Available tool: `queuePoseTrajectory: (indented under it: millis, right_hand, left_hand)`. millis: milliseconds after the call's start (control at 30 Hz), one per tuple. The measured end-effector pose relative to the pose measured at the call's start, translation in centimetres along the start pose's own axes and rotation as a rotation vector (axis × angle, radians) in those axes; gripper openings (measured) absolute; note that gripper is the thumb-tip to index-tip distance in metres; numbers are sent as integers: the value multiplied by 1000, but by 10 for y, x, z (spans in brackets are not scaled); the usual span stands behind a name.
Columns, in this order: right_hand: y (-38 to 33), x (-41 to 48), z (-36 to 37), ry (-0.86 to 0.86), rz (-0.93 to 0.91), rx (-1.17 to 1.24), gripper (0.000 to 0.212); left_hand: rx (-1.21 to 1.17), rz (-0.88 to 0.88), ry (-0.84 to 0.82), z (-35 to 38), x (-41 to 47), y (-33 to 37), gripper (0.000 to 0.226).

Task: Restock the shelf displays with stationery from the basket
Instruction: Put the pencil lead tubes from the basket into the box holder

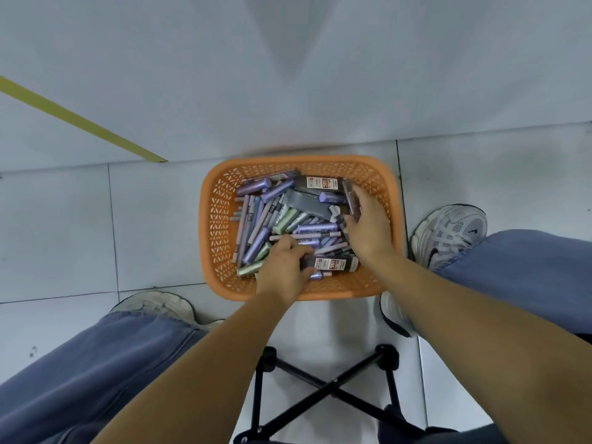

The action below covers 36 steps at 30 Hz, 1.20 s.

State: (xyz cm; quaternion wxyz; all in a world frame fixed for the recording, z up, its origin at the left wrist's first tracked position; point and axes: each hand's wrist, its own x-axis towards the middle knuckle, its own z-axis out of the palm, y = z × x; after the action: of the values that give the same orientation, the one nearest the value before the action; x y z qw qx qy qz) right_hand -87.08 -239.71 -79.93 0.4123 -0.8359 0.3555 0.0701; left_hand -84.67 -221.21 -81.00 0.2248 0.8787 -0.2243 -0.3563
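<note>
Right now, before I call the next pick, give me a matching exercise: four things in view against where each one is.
Things:
1. left hand
2. right hand
3. basket
4. tape

Places:
A. on the floor, far left
B. at the basket's near wall, gripping the near pack
C. on the floor, just ahead of the stool
D. at the basket's right wall, gripping the right pack

Pairs: 1-B, 2-D, 3-C, 4-A
</note>
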Motion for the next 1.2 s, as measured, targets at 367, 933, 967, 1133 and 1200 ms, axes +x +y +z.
queuePoseTrajectory:
  millis: [367, 933, 967, 1133, 1200]
  right_hand:
    - [-23, 23, -5, -85, -277, -118, 28]
    - [-21, 36, 11, -153, -243, -425, 42]
    - [-21, 37, 10, -158, -250, -446, 42]
    - [-27, 39, 1, -142, -262, -398, 23]
    - [-31, 33, -3, -90, -317, -344, 19]
  left_hand:
    - [-389, -275, -61, -48, -12, -41, 13]
    - [-868, -423, 98, -81, -14, -54, 35]
    - [-894, -428, 102, -80, -14, -54, 31]
    - [-961, -418, 101, -75, -12, -48, 28]
    - [-970, -410, 95, -74, -12, -47, 29]
